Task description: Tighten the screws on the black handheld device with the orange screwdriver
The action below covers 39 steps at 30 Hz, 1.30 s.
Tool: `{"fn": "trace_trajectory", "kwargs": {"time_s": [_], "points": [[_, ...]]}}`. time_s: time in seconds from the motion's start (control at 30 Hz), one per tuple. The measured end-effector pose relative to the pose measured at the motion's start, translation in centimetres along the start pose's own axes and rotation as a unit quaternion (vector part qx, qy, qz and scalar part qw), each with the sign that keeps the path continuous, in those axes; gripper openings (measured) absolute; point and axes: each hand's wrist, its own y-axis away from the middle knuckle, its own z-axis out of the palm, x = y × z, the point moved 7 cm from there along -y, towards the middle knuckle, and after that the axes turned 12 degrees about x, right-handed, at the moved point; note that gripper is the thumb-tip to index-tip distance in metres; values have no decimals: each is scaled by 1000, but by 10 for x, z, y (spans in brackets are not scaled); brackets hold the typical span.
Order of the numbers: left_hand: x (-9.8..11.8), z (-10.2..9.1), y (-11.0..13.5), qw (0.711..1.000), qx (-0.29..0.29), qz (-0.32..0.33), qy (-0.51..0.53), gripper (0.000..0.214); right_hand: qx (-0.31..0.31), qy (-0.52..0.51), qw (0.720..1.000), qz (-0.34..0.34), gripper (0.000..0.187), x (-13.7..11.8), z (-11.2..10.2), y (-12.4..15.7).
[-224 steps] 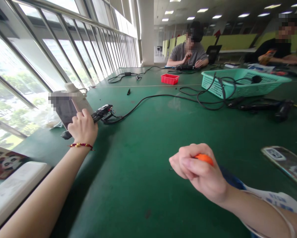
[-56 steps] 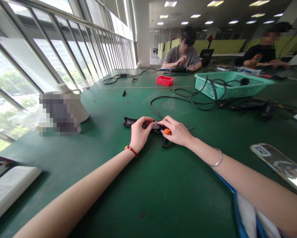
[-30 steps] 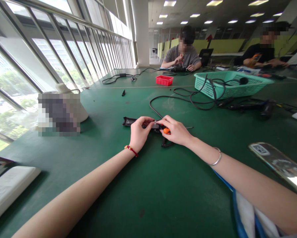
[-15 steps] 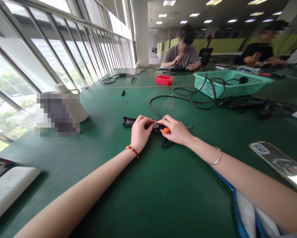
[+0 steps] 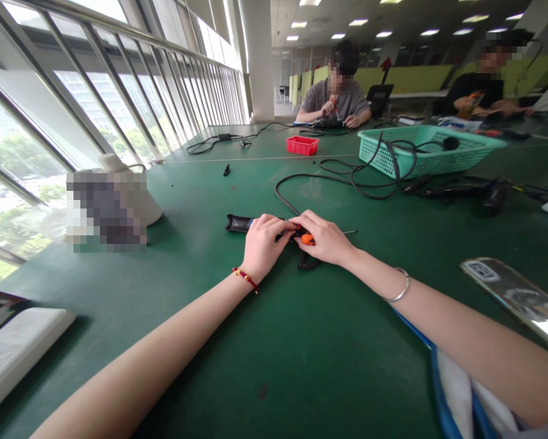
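On the green table (image 5: 200,274) in front of me lies a black tool housing (image 5: 238,223) with a rounded end pointing left. My left hand (image 5: 265,241) is closed over its middle, fingertips pinched against it; whatever is between them is hidden. Close by, my right hand (image 5: 326,236) is closed with an orange-handled screwdriver (image 5: 307,239) tucked under its fingers. The screwdriver's thin shaft sticks out to the right, away from the housing. The thumb and fingertips of both hands meet over the housing. A black loop-shaped part (image 5: 305,262) shows below the right hand.
A black cable (image 5: 285,198) runs back from the hands to a green basket (image 5: 431,155). Further back is a red tray (image 5: 302,146). A phone (image 5: 506,292) lies right, a white kettle-like container (image 5: 148,204) left. Two people sit across the table.
My left hand has shifted slightly right, its fingertips moving over the housing to meet the right hand's fingers. My right hand stays almost in place with the screwdriver.
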Motion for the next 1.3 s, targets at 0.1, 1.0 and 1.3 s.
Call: {"fn": "trace_trajectory", "kwargs": {"time_s": [0.1, 1.0, 1.3], "points": [[1, 2, 0, 1000, -14, 16, -14, 11, -1, 1, 1000, 1, 37, -1, 0, 0], [-13, -8, -1, 987, -64, 122, -77, 31, 28, 67, 996, -46, 41, -5, -4, -3], [-57, -4, -2, 969, -182, 52, -160, 58, 298, 42, 954, 7, 26, 7, -83, -15]]}}
